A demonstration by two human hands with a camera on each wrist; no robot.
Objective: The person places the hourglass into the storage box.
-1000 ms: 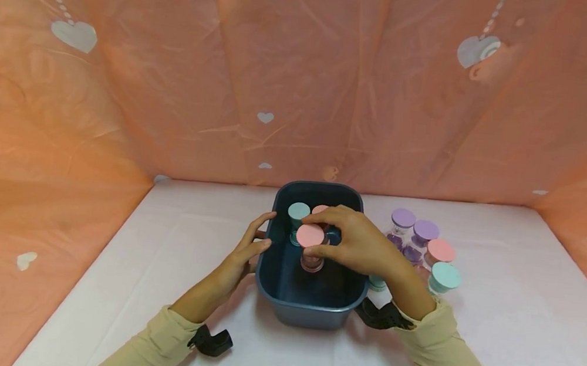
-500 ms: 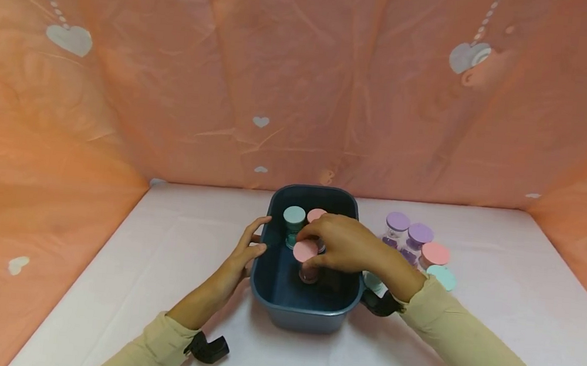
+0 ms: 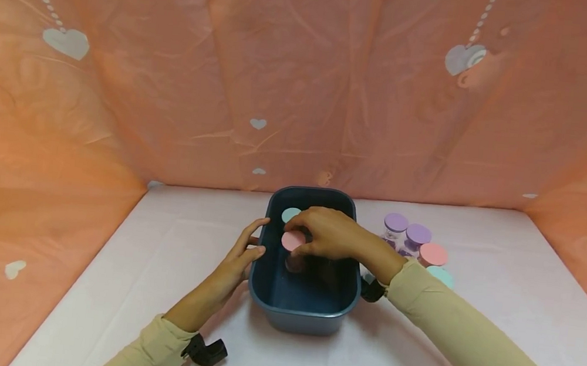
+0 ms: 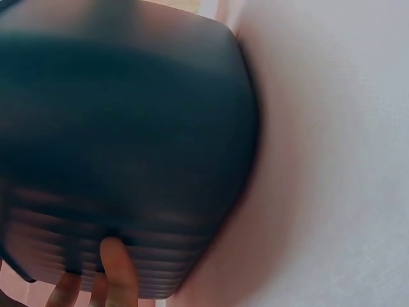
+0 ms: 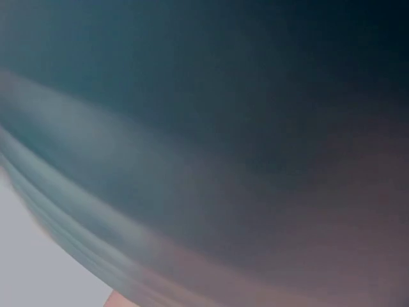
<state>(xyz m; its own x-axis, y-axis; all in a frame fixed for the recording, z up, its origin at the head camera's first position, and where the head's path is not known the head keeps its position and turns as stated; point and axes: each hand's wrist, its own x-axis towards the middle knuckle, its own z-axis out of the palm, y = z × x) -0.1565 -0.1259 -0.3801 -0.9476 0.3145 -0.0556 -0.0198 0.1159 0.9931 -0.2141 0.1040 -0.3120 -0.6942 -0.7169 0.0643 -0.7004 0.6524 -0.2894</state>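
Observation:
In the head view my right hand (image 3: 328, 233) reaches into a dark blue plastic bin (image 3: 301, 323) and pinches a small clear jar with a pink lid (image 3: 293, 241) between thumb and fingers. The jar is upright, near the bin's left wall. Just behind it shows the mint lid of another jar (image 3: 291, 213), partly covered by my fingers. My left hand (image 3: 235, 260) rests its fingertips and thumb against the bin's left side. Fingertips (image 4: 120, 268) touch the ridged outer wall in the left wrist view. Only the bin's blurred wall (image 5: 96, 153) fills most of the right wrist view.
Right of the bin, several more jars stand in a cluster: purple-lidded ones (image 3: 396, 222), a pink-lidded one (image 3: 433, 254) and a mint-lidded one (image 3: 441, 275), partly behind my right sleeve (image 3: 466, 323). An orange sheet with hearts (image 3: 302, 89) hangs behind the white table (image 3: 206, 204).
My right hand has carried the pink-lidded jar lower and leftward inside the bin, closer to the mint-lidded jar. My left hand stays at the bin's side. The head view has shifted slightly.

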